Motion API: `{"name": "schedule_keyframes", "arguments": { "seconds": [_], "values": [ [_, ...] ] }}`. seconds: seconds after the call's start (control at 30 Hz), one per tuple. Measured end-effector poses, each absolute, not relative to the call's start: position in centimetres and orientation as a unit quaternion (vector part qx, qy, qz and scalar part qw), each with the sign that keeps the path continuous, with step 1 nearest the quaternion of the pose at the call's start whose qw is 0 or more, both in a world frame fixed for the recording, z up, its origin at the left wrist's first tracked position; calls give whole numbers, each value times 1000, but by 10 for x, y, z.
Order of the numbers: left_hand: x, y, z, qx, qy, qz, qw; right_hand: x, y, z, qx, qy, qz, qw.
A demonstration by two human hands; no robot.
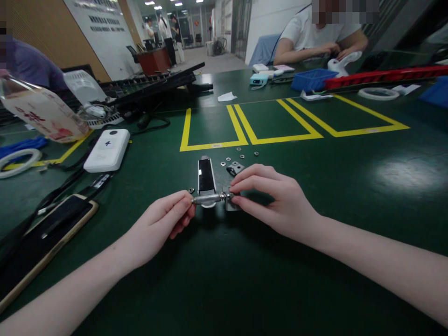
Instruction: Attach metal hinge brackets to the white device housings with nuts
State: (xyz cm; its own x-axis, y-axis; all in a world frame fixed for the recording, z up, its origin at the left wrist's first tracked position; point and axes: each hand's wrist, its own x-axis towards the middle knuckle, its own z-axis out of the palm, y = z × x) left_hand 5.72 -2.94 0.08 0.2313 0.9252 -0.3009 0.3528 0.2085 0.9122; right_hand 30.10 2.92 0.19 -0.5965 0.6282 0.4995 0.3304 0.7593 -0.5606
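Note:
My left hand pinches the left end of a short silver metal rod held level just above the green table. My right hand pinches the rod's right end, where a small grey metal bracket sits against it. Just behind the rod lies a flat black bar with a metal frame. A second small grey bracket and several loose washers lie on the table beyond my fingers.
A white box-shaped device and a phone in a tan case lie at left with black cables. Yellow tape rectangles mark the table. A person in white works at the far right near a blue bin.

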Motion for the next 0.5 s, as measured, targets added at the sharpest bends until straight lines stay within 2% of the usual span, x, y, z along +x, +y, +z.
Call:
{"name": "schedule_keyframes", "arguments": {
  "seconds": [0.5],
  "values": [
    [57,-30,1,566,561,267,542,303,29,6,-294,-870,218,332]
  ]
}}
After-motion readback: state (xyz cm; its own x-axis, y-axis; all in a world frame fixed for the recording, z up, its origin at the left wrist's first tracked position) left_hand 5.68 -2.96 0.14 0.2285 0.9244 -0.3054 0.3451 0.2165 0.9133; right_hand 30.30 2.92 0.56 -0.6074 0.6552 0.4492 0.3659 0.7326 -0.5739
